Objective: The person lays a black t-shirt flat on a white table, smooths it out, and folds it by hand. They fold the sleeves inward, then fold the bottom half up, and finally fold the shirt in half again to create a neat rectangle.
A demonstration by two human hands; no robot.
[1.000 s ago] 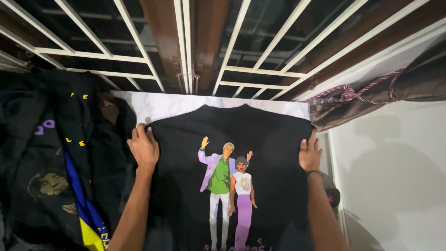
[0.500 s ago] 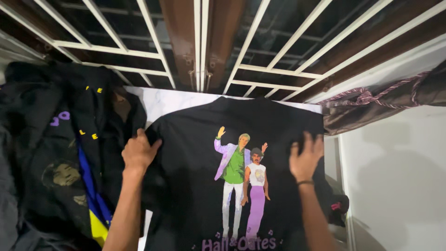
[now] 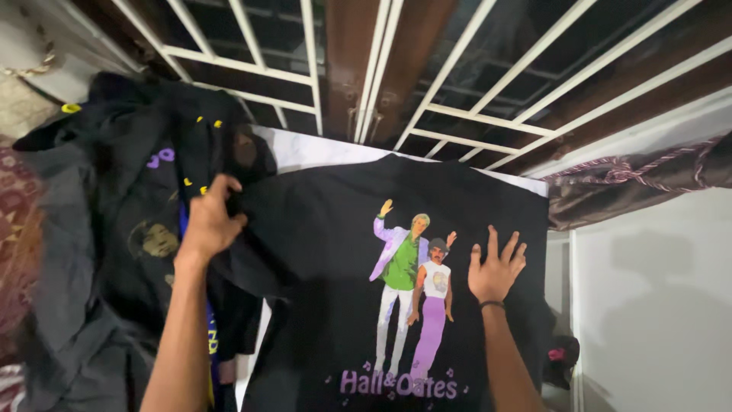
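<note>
Black T-shirt (image 3: 328,252) lies flat on the marble-pattern surface (image 3: 305,149), print side up – two cartoon figures (image 3: 412,282) with purple lettering below. Left hand (image 3: 207,221) has fingers curled, pinching the shirt's left sleeve edge and lifting it a bit. Right hand (image 3: 496,268) – fingers spread, palm pressed flat on the shirt right of the figures. Pile of dark clothes (image 3: 130,236) sits just left, touching the shirt. White window grille (image 3: 457,91) behind, brown curtain (image 3: 640,183) on the right
</note>
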